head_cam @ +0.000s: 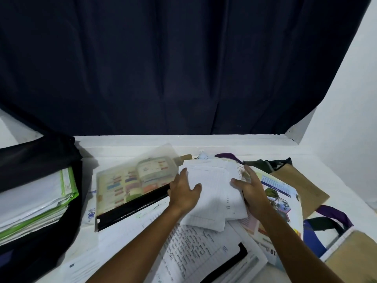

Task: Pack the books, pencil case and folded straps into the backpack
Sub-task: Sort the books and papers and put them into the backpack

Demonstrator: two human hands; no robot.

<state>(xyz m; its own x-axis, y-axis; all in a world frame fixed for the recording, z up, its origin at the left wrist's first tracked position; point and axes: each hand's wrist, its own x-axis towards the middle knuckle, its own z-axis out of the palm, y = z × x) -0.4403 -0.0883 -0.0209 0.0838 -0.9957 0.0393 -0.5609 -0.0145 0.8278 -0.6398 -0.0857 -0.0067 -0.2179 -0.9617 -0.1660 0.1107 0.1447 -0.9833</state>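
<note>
A loose stack of white lined papers (212,186) lies in the middle of the white table (130,146). My left hand (183,190) rests on the stack's left edge, thumb over the top sheet. My right hand (252,190) holds its right edge, thumb on top and fingers spread along the side. The black backpack (40,160) lies open at the left with white and green-edged books (36,203) inside. A clear pencil case (156,168) sits on a clear folder with a black spine (130,188). Purple straps (334,214) show at the right.
Handwritten notebook pages (189,252) and a colourful printed book (279,199) spread under and around the stack. Brown cloth bags (302,186) lie at the right, one near the front corner (353,256). A dark blue curtain (163,68) hangs behind the table.
</note>
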